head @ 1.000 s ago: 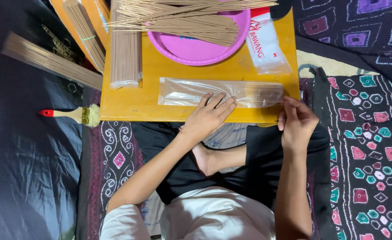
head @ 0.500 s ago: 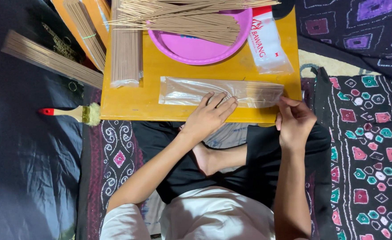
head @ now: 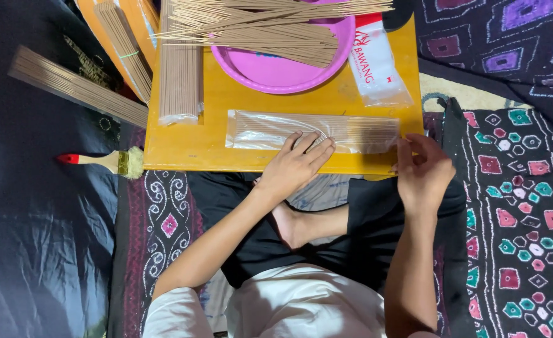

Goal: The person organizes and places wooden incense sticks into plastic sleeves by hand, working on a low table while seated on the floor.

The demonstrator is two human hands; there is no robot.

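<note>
A clear bag (head: 314,131) of thin sticks is being kept flat on the yellow board (head: 189,150), near its front edge. The bag's long axis is running left to right. It is being pressed mid-length by the left hand (head: 298,164), fingers spread and flat. Its right end is being pinched by the right hand (head: 423,169), fingers narrowed on it. A pink tray (head: 276,69) of loose sticks is lying behind the bag.

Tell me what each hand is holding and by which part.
The left hand presses flat on the middle of the clear packet of sticks. The right hand pinches that packet's right end at the board's edge.
</note>
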